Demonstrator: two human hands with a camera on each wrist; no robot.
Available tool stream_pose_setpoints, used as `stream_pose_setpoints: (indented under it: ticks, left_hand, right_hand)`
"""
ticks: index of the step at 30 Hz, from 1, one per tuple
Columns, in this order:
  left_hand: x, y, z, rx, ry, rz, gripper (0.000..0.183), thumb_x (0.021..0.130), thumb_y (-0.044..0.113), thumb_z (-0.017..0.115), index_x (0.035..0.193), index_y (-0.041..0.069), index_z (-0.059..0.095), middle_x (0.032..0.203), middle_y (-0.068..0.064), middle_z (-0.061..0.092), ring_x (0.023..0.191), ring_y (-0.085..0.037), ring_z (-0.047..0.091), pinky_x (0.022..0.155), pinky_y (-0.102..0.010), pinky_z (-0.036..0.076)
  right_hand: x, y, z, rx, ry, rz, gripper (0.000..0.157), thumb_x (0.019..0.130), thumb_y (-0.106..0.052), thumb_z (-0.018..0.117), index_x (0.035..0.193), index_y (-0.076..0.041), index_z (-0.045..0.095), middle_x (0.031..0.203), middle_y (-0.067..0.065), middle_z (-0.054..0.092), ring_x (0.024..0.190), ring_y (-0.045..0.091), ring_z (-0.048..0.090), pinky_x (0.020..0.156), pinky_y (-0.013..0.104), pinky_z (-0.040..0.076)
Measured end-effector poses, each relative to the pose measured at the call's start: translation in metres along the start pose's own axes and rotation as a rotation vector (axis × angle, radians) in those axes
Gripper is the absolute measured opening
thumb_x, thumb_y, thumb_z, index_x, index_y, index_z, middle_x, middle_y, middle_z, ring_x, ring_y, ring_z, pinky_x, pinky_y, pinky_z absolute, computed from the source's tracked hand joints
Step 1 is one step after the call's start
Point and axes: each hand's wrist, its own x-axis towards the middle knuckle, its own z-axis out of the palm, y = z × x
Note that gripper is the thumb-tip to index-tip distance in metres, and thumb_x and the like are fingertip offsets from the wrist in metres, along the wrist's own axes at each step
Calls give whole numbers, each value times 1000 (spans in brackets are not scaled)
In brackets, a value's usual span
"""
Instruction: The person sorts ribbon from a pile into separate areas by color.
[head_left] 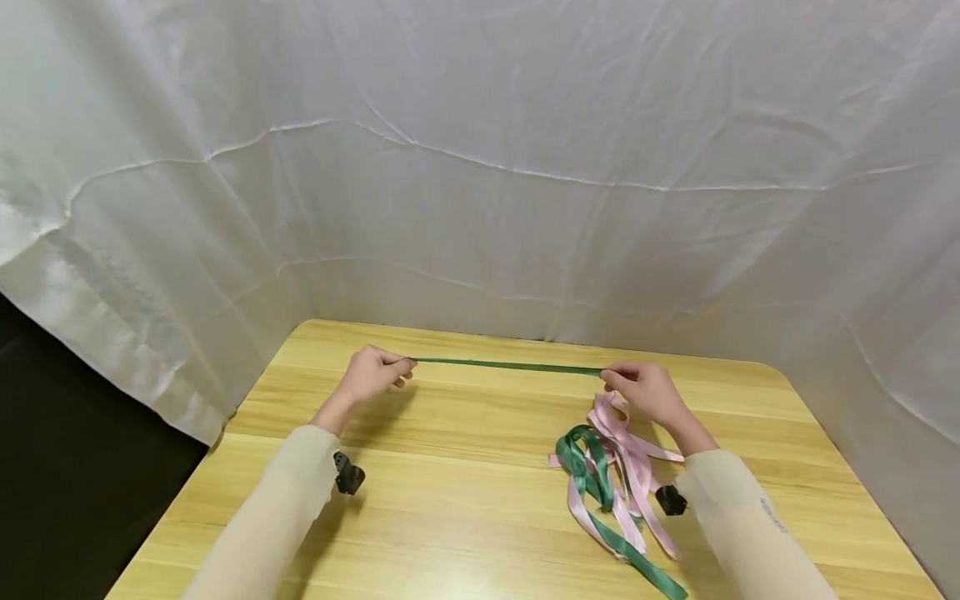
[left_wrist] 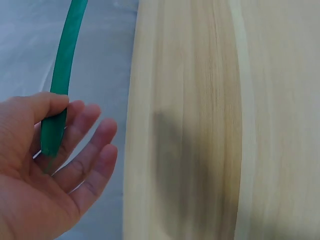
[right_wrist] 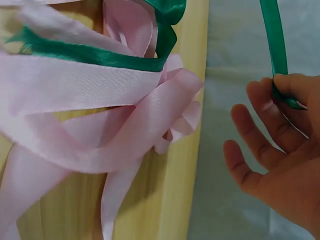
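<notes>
A narrow green ribbon (head_left: 506,365) is stretched nearly level between both hands, above the far part of the table. My left hand (head_left: 372,372) pinches one end between thumb and index finger; in the left wrist view a short tail of the ribbon (left_wrist: 62,65) hangs past the thumb. The other end is pinched by my right hand (head_left: 643,388), whose remaining fingers are spread loosely in the right wrist view. Below the right hand lies a tangled pile of pink ribbons (head_left: 633,454) with green ribbons (head_left: 573,458) looped among them.
The wooden table (head_left: 450,517) has rounded far corners. A pale cloth curtain (head_left: 480,225) hangs close behind and along its sides. A dark area (head_left: 67,467) shows at the lower left. Each wrist wears a small black device (head_left: 348,473).
</notes>
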Motion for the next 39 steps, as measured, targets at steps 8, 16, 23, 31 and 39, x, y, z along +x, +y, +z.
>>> stream_pose_setpoints:
  ticks: [8, 16, 23, 31, 39]
  left_hand:
    - [8, -9, -5, -109, -65, -100, 39, 101, 30, 71, 122, -3, 76, 106, -18, 80, 100, -37, 78, 87, -49, 63]
    - [22, -17, -4, -195, -140, -153, 39, 105, 24, 66, 127, -8, 71, 111, -20, 78, 92, -24, 79, 81, -34, 61]
    - [32, -19, 6, -282, -47, -265, 35, 101, 22, 70, 120, -8, 73, 94, -13, 79, 72, -13, 74, 69, -28, 58]
    - [37, -21, 16, -146, 64, -306, 26, 99, 19, 68, 100, -6, 76, 67, 0, 71, 58, -9, 69, 55, -24, 53]
    - [34, -19, 23, -5, 75, -331, 27, 99, 21, 66, 79, 3, 69, 65, -4, 72, 58, -13, 68, 55, -26, 53]
  right_hand:
    - [8, 6, 4, 42, 19, 70, 38, 107, -30, 61, 120, 3, 74, 105, 20, 77, 100, 39, 70, 71, 31, 49]
    - [15, 7, 13, 13, 49, 107, 37, 109, -25, 54, 123, 6, 71, 110, 24, 74, 77, 26, 62, 75, 34, 46]
    - [20, 18, 18, 48, 48, 172, 39, 107, -23, 57, 127, 8, 69, 114, 29, 70, 63, 18, 55, 65, 31, 47]
    - [24, 29, 26, 56, 4, 173, 37, 109, -24, 54, 126, 5, 70, 116, 26, 73, 85, 26, 63, 70, 30, 49]
    - [26, 33, 30, 178, -2, 288, 30, 105, -19, 57, 107, 7, 72, 83, 12, 70, 59, 18, 60, 52, 29, 49]
